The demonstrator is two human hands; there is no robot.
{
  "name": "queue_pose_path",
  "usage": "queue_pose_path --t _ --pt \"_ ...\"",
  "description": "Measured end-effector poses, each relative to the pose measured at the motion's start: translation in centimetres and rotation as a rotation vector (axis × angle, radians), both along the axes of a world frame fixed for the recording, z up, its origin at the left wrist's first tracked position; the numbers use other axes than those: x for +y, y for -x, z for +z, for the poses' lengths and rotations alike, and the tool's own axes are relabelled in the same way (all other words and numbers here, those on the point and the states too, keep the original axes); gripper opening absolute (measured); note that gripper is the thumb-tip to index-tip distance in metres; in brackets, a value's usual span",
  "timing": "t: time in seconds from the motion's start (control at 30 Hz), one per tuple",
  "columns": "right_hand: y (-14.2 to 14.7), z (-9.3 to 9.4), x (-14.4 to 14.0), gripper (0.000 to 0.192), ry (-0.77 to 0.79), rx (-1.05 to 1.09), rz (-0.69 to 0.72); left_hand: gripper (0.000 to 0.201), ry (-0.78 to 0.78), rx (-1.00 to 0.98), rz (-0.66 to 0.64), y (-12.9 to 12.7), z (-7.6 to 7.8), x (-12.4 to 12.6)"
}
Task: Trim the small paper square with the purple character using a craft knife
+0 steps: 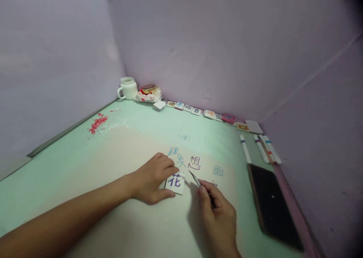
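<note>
A small square white card [176, 183] with a purple Chinese character lies on the tabletop. My left hand [155, 178] grips it from the left, thumb at its lower edge and fingers along the top. In my right hand [217, 209] is a craft knife [195, 178], held like a pen. Its blade points up and left, just right of the card's upper corner; whether it touches the card I cannot tell. Blue and purple characters are drawn on the table surface [130, 224] beyond both hands, and part of one is hidden by my right hand.
A phone [275, 207] lies at the right edge, with several markers [245, 149] above it. Small lettered cards [196, 111] line the back wall. A white mug [128, 88] and a package [148, 93] stand in the far corner, near red crumbs [98, 123].
</note>
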State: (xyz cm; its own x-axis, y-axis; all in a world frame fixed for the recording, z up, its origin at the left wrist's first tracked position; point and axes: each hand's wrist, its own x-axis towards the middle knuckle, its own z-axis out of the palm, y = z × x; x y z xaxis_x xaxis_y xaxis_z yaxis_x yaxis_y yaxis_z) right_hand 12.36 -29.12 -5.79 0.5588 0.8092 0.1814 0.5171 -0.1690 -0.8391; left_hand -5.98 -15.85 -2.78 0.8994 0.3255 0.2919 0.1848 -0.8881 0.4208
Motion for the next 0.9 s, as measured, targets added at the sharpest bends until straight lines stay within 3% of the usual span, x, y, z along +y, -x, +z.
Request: queue_pose_path --t 0.43,0.63,0.9 --pt "0.6 1.0 -0.1 0.016 -0.057 -0.065 0.001 0.035 -0.020 0.009 0.007 -0.3 -0.1 -0.1" --pt "1.8 1.4 0.1 0.017 0.012 0.003 -0.172 0.037 0.070 0.068 0.017 -0.4 0.6 0.2" --pt "1.4 1.5 -0.2 0.026 0.069 -0.093 -0.152 0.039 0.093 0.069 0.015 -0.3 0.7 0.3"
